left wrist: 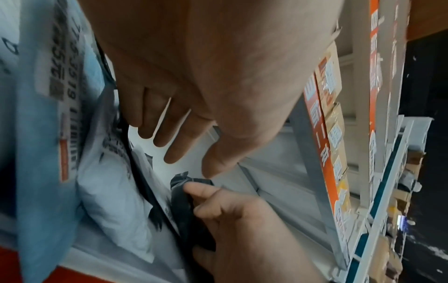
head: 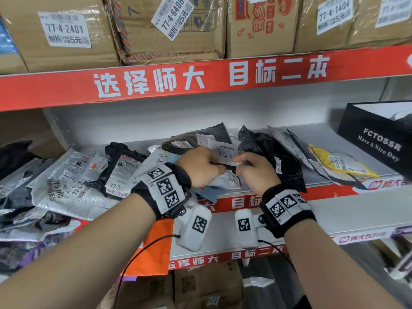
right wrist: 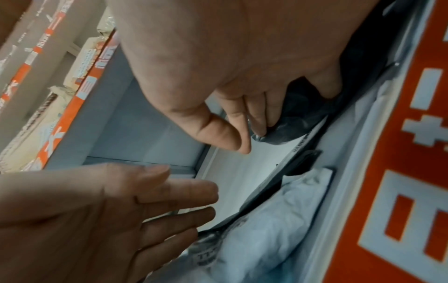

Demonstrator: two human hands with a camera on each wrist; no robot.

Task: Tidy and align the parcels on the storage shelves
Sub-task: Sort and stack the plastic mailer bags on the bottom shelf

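the parcels (head: pixel 73 181) are soft plastic mailers, grey, silver, black and pale blue, each with a white printed label, lying crooked and overlapping along the middle shelf (head: pixel 347 175), some hanging past its red front edge. both hands meet at the middle of the shelf over a flat black mailer (head: pixel 229 168) with a white label. the right hand (head: pixel 254 170) has a narrow grip, thumb and fingers pinching that mailer's crumpled edge. the left hand (head: pixel 200 166) looks closed from the head view, but the wrist views show its fingers straight and slightly spread, so it seems to be only resting against the pile, holding nothing.

the mailer's far end is hidden behind the knuckles, and most labels are too creased to read. a black box (head: pixel 376 141) marked "fctossr" is cut off at the right edge.

the head view alone shows the cardboard boxes (head: pixel 60 34) on the shelf above. the left wrist view shows the right hand's fingers (left wrist: pixel 201 191) curled on the black plastic; the right wrist view shows a puffy pale blue mailer (right wrist: pixel 274 226) lying beneath it.
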